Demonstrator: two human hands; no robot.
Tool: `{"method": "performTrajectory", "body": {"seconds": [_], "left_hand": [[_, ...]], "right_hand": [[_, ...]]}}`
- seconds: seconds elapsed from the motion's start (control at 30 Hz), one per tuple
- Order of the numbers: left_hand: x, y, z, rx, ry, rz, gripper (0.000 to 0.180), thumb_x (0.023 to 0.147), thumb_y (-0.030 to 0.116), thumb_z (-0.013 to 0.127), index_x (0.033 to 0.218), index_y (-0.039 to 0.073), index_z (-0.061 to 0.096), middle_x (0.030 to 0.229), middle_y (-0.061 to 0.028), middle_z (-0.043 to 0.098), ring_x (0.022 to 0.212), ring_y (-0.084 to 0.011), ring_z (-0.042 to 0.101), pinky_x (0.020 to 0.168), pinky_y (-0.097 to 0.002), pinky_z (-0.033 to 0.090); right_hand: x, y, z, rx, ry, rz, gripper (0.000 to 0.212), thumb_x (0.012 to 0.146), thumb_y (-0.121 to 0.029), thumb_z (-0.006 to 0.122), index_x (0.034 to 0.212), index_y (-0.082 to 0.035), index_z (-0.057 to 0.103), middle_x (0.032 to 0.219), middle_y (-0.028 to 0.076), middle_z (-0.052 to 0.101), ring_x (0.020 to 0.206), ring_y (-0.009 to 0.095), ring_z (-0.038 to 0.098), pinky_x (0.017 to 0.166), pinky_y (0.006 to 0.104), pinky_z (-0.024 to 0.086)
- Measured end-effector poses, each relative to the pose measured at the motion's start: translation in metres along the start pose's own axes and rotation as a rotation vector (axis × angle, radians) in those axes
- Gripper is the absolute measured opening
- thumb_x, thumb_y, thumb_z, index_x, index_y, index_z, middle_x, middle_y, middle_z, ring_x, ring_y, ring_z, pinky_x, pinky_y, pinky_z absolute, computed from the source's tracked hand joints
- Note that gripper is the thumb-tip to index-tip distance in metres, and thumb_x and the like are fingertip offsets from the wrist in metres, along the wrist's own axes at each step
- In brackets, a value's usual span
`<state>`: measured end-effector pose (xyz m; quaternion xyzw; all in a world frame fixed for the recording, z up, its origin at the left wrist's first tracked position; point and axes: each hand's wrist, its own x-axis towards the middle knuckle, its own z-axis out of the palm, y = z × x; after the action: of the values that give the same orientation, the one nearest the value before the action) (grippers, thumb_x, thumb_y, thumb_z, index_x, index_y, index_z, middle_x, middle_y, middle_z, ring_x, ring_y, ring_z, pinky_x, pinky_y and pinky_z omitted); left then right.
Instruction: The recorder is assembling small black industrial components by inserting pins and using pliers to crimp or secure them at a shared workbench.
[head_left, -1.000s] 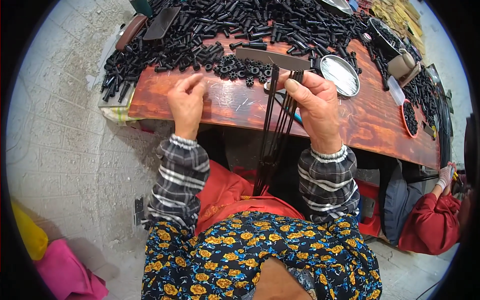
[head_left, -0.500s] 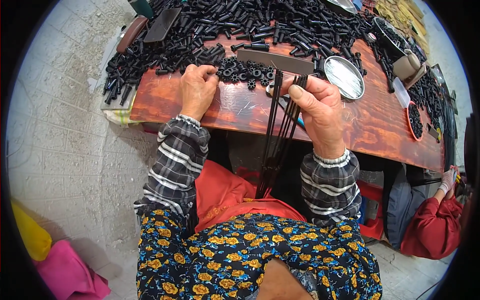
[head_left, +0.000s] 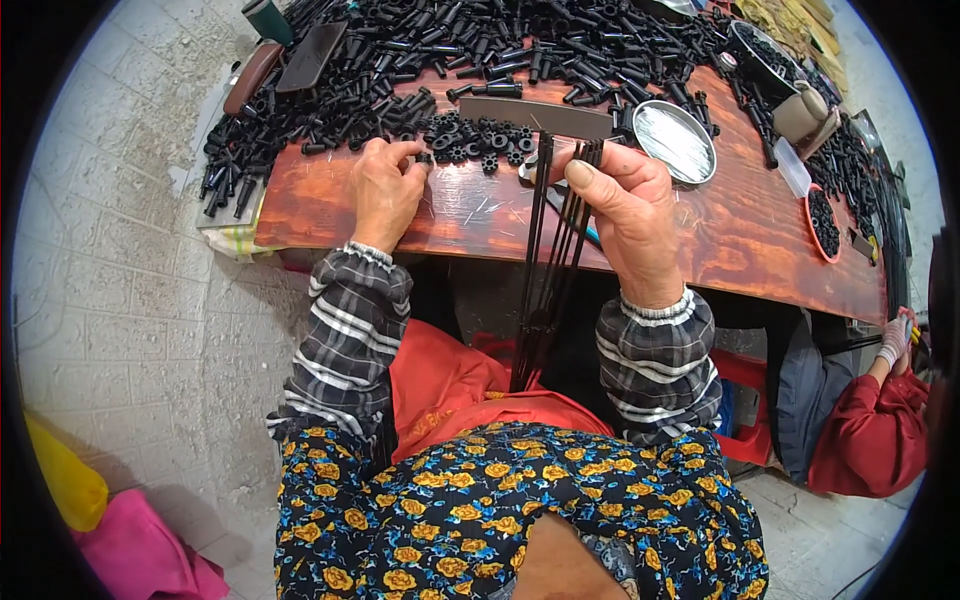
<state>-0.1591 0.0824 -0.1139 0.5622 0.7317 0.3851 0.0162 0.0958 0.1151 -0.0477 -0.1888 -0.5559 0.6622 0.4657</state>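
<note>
My left hand (head_left: 386, 196) is closed in a pinch at the left end of a heap of small black ring-shaped parts (head_left: 478, 140). A small black ring part (head_left: 424, 159) shows between its thumb and fingers. Raised over the table's front edge, my right hand (head_left: 632, 205) is shut on a bundle of thin black rods (head_left: 562, 225). The rods hang down past the edge towards my lap, with their upper ends near my thumb. A few stand slightly apart from the others. Behind the heap lies a flat grey-brown strip (head_left: 536, 116).
Many black tubular parts (head_left: 560, 45) cover the far table. A round metal dish (head_left: 708, 172) holds thin white pieces; a red-rimmed bowl (head_left: 834, 254) holds black parts. A phone (head_left: 312, 57) lies far left. A co-worker's red sleeve (head_left: 868, 435) and gloved hand are at right.
My left hand has drawn back slightly towards me from the heap, with the small black ring part now visible at its fingertips. My right hand keeps its hold on the rods.
</note>
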Motion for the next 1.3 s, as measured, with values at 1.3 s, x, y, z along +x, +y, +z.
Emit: {"method": "performTrajectory", "body": {"seconds": [1.3], "left_hand": [[0.004,0.063,-0.047,-1.549,-0.273,-0.255,0.025,0.09,0.006,0.056,0.111,-0.007,0.059,0.088,-0.0085,0.063,0.073,-0.0154,0.061,0.067,-0.0306,0.054]], "right_hand": [[-0.019,-0.016,0.007,-0.061,-0.046,-0.009,0.019,0.087,-0.011,0.065,0.099,0.003,0.066,0.093,0.008,0.068,0.085,0.014,0.063,0.082,0.0277,0.048]]}}
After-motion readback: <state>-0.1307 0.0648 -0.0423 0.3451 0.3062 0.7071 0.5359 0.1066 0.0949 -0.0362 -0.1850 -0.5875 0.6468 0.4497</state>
